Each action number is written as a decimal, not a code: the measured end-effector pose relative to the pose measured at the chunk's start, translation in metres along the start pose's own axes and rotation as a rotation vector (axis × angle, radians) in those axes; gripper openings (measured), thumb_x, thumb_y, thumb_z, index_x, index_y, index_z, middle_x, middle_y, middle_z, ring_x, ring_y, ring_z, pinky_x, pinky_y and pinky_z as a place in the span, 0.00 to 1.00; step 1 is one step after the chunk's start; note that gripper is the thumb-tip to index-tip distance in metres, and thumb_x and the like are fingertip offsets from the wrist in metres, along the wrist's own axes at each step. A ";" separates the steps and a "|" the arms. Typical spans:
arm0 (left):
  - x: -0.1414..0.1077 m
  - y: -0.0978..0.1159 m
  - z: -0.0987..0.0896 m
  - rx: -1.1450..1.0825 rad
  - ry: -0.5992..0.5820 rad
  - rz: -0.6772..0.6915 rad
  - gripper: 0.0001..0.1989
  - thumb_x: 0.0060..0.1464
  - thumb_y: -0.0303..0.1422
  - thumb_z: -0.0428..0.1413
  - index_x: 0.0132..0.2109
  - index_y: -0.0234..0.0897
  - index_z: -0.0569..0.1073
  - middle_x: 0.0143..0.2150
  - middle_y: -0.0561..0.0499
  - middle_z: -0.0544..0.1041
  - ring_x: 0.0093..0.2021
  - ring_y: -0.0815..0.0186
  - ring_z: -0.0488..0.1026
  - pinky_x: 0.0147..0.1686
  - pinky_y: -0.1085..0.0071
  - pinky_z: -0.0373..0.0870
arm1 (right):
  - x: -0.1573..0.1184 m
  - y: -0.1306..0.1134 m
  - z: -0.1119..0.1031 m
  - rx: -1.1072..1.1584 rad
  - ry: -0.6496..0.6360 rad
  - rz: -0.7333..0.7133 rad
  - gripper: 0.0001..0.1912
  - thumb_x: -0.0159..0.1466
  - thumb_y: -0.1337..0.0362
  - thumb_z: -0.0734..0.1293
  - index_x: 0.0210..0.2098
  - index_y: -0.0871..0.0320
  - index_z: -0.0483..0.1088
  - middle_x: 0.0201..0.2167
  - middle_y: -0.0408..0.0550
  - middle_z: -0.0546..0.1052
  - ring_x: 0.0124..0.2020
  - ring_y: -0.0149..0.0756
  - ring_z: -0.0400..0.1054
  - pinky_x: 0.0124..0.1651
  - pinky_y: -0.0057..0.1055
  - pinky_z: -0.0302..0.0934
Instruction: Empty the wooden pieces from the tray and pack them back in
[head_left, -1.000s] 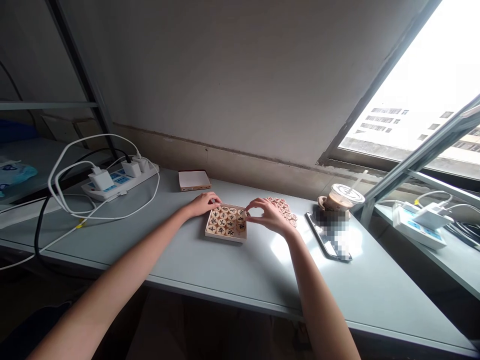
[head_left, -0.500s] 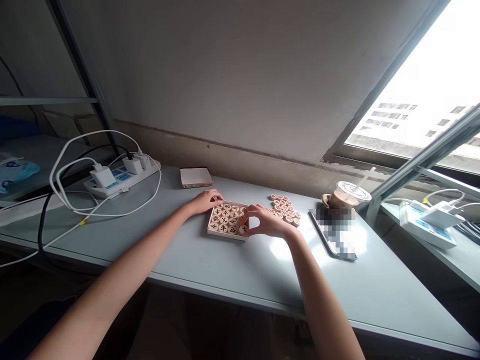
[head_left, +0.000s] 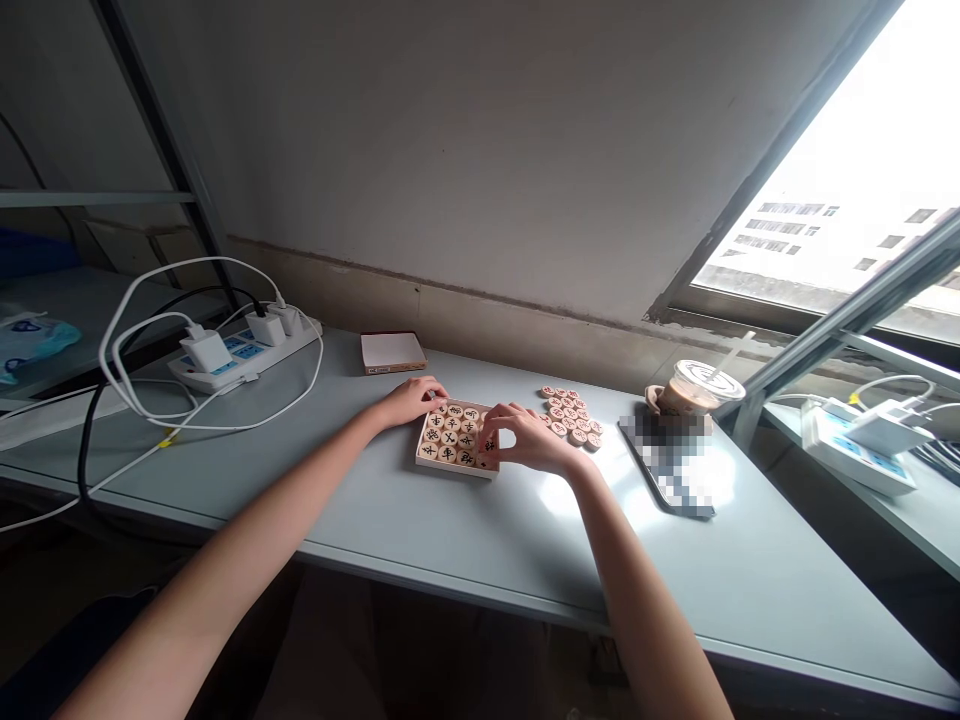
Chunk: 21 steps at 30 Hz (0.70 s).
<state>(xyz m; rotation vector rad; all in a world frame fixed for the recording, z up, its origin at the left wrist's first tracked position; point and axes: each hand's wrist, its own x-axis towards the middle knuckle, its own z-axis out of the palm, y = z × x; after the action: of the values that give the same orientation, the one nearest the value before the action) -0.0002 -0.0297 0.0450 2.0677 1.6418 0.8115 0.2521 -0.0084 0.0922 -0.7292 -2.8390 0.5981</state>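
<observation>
A shallow box [head_left: 456,468] stands on the table, filled with rows of round wooden Chinese chess pieces [head_left: 448,438] with dark characters. My left hand [head_left: 412,400] grips the box at its far left corner, fingers bent over the edge. Over the right side of the box, my right hand [head_left: 529,440] pinches one Chinese chess piece [head_left: 491,446] between thumb and fingers, hiding part of the right column. Beyond that hand, several pieces with reddish characters [head_left: 568,412] lie grouped flat on the table.
An open box lid [head_left: 394,352] lies near the wall. To the right are a phone-like flat device [head_left: 652,470], partly blurred, and a lidded drink cup [head_left: 694,388] with a straw. On the left, a power strip [head_left: 240,358] trails looping white cables [head_left: 105,340].
The piece under my right fingers has shifted from the near right corner of the box toward the far side, baring that corner. My left hand stays at the box corner.
</observation>
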 end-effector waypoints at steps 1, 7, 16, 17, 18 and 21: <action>0.000 -0.001 0.000 0.004 0.003 0.003 0.17 0.53 0.44 0.48 0.39 0.38 0.74 0.41 0.48 0.74 0.42 0.61 0.70 0.40 0.69 0.67 | 0.001 0.000 0.002 -0.015 0.021 -0.005 0.07 0.56 0.57 0.67 0.33 0.50 0.72 0.43 0.46 0.68 0.46 0.41 0.59 0.50 0.40 0.51; 0.000 0.000 0.000 0.009 -0.005 0.011 0.17 0.53 0.44 0.47 0.39 0.38 0.74 0.41 0.48 0.74 0.42 0.60 0.69 0.41 0.69 0.66 | 0.002 0.006 0.009 -0.005 0.025 -0.019 0.15 0.54 0.60 0.68 0.41 0.47 0.67 0.46 0.44 0.64 0.50 0.40 0.56 0.53 0.40 0.52; 0.000 0.000 0.000 0.006 0.000 0.003 0.16 0.53 0.42 0.48 0.39 0.38 0.74 0.42 0.48 0.73 0.43 0.61 0.69 0.41 0.69 0.66 | 0.002 0.010 0.008 0.109 -0.067 -0.071 0.26 0.53 0.70 0.64 0.50 0.47 0.62 0.53 0.45 0.60 0.55 0.39 0.52 0.56 0.39 0.52; 0.000 0.000 0.000 0.003 0.000 0.004 0.16 0.53 0.42 0.48 0.39 0.38 0.74 0.41 0.48 0.73 0.42 0.61 0.69 0.41 0.69 0.66 | 0.002 0.010 0.007 0.113 -0.072 -0.070 0.25 0.54 0.69 0.64 0.51 0.47 0.62 0.53 0.45 0.60 0.56 0.39 0.52 0.56 0.39 0.52; 0.000 0.001 0.000 0.001 -0.001 0.004 0.16 0.53 0.42 0.48 0.39 0.38 0.74 0.41 0.48 0.73 0.42 0.61 0.70 0.40 0.69 0.66 | 0.002 0.010 0.007 0.113 -0.067 -0.068 0.24 0.55 0.67 0.64 0.51 0.47 0.62 0.53 0.45 0.60 0.56 0.40 0.52 0.56 0.39 0.52; 0.000 0.002 0.000 0.000 -0.002 0.003 0.16 0.53 0.42 0.48 0.39 0.38 0.74 0.40 0.48 0.73 0.42 0.61 0.70 0.41 0.68 0.66 | 0.002 0.010 0.005 0.071 0.021 -0.026 0.19 0.60 0.59 0.62 0.51 0.47 0.63 0.53 0.46 0.62 0.55 0.41 0.53 0.56 0.41 0.51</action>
<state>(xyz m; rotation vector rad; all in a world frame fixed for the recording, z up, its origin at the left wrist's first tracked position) 0.0013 -0.0304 0.0467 2.0706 1.6378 0.8106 0.2534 -0.0008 0.0835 -0.6813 -2.7880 0.6802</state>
